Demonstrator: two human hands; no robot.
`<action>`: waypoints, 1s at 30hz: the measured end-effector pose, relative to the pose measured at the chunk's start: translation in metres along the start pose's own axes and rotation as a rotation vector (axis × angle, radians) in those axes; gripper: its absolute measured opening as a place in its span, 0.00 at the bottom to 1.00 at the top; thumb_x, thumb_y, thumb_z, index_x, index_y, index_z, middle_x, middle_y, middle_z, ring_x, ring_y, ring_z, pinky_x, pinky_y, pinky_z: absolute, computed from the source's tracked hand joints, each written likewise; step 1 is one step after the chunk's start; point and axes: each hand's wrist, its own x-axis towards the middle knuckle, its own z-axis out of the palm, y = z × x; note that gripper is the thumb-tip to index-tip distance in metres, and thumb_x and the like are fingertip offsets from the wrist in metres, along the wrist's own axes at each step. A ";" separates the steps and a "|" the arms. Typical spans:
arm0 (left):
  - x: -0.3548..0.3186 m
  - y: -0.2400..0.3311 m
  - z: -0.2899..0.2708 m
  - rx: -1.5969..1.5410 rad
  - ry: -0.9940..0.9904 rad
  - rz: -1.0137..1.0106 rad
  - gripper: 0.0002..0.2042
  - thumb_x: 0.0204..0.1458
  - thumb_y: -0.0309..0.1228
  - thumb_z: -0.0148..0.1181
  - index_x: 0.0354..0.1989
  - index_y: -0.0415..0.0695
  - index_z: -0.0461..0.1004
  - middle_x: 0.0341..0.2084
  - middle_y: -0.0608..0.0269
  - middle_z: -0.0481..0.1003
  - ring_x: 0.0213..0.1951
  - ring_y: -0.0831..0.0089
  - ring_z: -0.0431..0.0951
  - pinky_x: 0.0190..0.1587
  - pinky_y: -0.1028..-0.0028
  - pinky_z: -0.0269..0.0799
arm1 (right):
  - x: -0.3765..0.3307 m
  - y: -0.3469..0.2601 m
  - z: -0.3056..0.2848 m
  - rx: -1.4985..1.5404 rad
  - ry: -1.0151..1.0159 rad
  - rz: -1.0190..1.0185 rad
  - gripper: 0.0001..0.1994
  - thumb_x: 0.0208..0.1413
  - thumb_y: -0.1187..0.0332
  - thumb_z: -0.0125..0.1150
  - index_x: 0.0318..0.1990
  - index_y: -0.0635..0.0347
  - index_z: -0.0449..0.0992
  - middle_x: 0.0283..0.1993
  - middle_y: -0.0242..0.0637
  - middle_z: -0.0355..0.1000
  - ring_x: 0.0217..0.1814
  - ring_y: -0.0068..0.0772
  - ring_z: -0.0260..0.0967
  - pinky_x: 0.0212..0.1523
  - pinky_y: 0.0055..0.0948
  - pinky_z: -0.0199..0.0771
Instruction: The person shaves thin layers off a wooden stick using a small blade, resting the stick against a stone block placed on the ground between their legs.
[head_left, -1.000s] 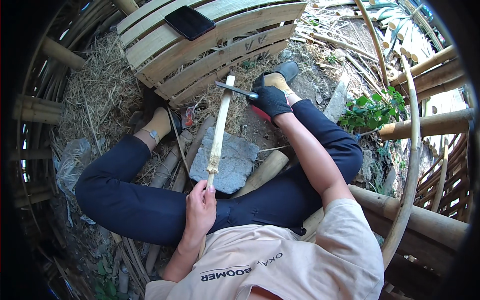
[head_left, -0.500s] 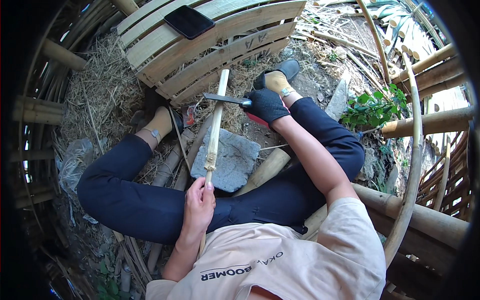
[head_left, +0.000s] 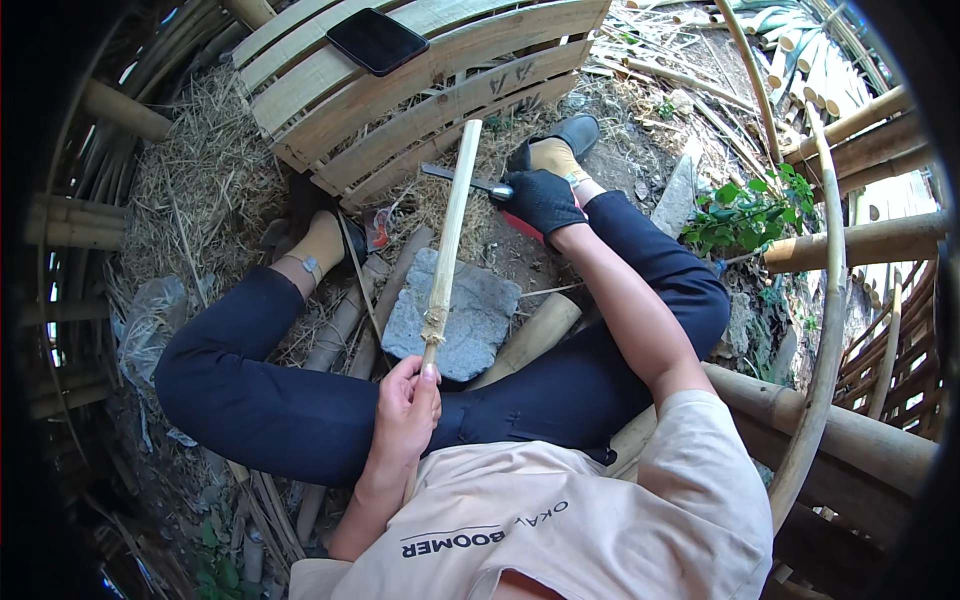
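Note:
My bare left hand [head_left: 406,412] is closed around the thin lower end of a pale bamboo stick [head_left: 452,235]. The stick slants up and slightly right, with a rough band of shavings just above my fingers. In a dark glove, my right hand [head_left: 543,203] grips a knife [head_left: 437,172] by its handle, which the glove mostly hides. The blade points left and passes behind the upper part of the stick; whether they touch, I cannot tell. A flat grey stone [head_left: 485,312] lies below the stick, between my legs.
A slatted wooden crate [head_left: 400,120] stands ahead, with a black phone [head_left: 378,42] on it. Bamboo poles [head_left: 528,345] lie by the stone. A leafy plant [head_left: 745,215] grows at right, beside bamboo rails [head_left: 850,245]. Dry straw [head_left: 200,160] and a plastic bag [head_left: 150,320] are at left.
The stick's upper end has swung up and to the right. The knife has shifted slightly right and up, and its blade has gone from in front of the stick to behind it.

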 end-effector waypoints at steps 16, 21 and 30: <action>0.025 -0.007 -0.025 -0.156 -0.090 -0.122 0.09 0.68 0.36 0.48 0.36 0.45 0.66 0.14 0.79 0.57 0.14 0.90 0.54 0.16 0.84 0.45 | -0.045 -0.058 -0.044 0.101 -0.117 -0.086 0.14 0.53 0.51 0.63 0.36 0.49 0.82 0.33 0.44 0.79 0.39 0.50 0.77 0.42 0.44 0.77; 0.029 -0.005 -0.025 -0.127 -0.033 -0.115 0.09 0.68 0.36 0.47 0.35 0.46 0.65 0.14 0.79 0.56 0.14 0.90 0.52 0.15 0.85 0.46 | -0.054 -0.073 -0.036 0.001 -0.241 -0.170 0.12 0.53 0.53 0.63 0.34 0.49 0.82 0.31 0.44 0.78 0.36 0.51 0.77 0.40 0.46 0.76; 0.049 0.021 -0.015 -0.131 -0.007 -0.100 0.11 0.69 0.36 0.45 0.34 0.47 0.65 0.14 0.79 0.56 0.14 0.90 0.51 0.15 0.85 0.46 | -0.059 -0.079 -0.041 0.105 -0.275 -0.135 0.14 0.52 0.50 0.65 0.36 0.49 0.83 0.30 0.45 0.78 0.35 0.51 0.77 0.40 0.44 0.75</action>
